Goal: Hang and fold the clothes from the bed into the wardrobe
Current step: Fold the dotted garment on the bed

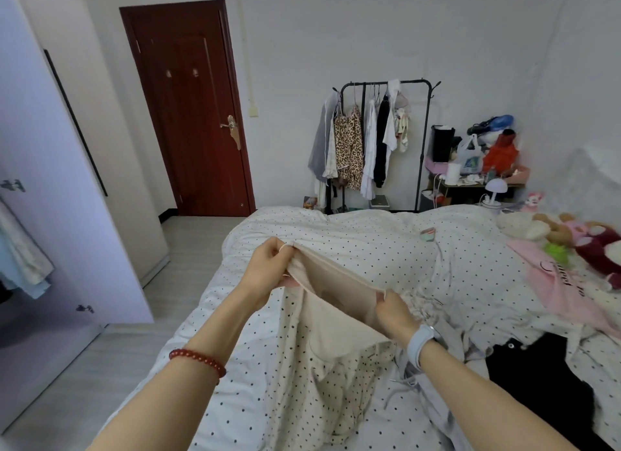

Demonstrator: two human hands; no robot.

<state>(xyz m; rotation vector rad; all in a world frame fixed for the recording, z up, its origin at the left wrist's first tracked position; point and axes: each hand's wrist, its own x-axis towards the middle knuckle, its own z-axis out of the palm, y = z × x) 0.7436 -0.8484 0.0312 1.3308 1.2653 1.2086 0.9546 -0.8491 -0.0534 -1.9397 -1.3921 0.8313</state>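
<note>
A cream skirt with black dots point(322, 366) hangs over the bed point(353, 235), its beige lining showing at the waistband. My left hand point(268, 269) pinches the waistband's far end and my right hand point(393, 313) pinches the near end, so the band is stretched between them. The skirt's hem rests on the dotted white duvet. A black garment point(544, 380), a grey garment point(433, 383) and a pink garment point(564, 282) lie on the bed to the right. The wardrobe point(60, 182) stands at the left with its door open and pale clothes point(20, 249) hanging inside.
A black clothes rack point(376, 141) full of garments stands past the bed's far side. Beside it is a cluttered small table point(477, 178) with a lamp. Plush toys point(578, 239) lie at the bed's right. A dark red door point(191, 114) is shut. Grey floor runs between bed and wardrobe.
</note>
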